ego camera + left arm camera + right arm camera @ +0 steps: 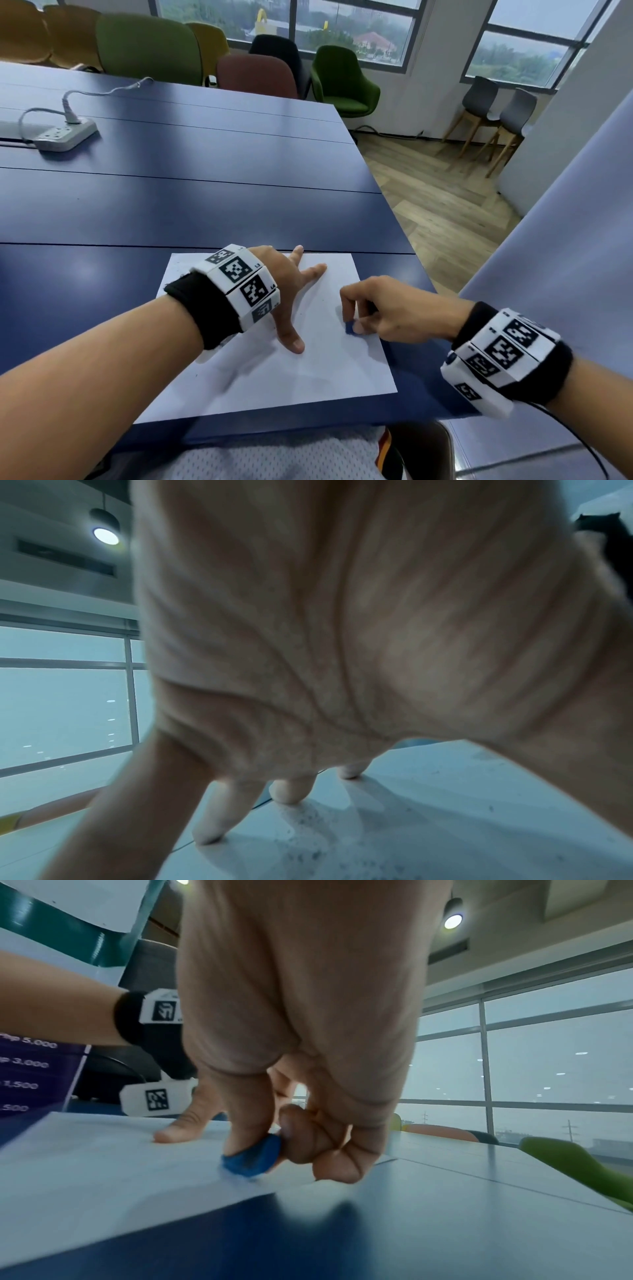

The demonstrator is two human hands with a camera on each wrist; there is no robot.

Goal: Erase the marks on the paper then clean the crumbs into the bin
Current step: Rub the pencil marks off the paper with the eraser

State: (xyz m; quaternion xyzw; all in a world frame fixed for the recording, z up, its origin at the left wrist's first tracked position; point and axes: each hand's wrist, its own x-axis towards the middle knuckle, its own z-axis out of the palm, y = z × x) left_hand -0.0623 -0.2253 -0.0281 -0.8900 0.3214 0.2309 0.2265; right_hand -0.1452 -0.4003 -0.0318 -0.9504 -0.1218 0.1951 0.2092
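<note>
A white sheet of paper (291,377) lies on the blue table (171,192) near its front right corner. My left hand (291,284) rests on the paper's upper middle with fingers spread straight, fingertips (205,837) pressing the sheet. My right hand (373,311) pinches a small blue eraser (350,328) between thumb and fingers and holds it down on the paper's right side. In the right wrist view the eraser (253,1158) touches the paper (103,1172) close to its edge. Dark crumbs (308,821) speckle the paper (445,818) near my left fingers. No bin is in view.
A white power strip (65,135) with a cable sits at the table's far left. Several chairs (342,82) stand beyond the far edge. The table's right edge (394,219) drops to a wooden floor. A pale partition (565,257) stands at the right.
</note>
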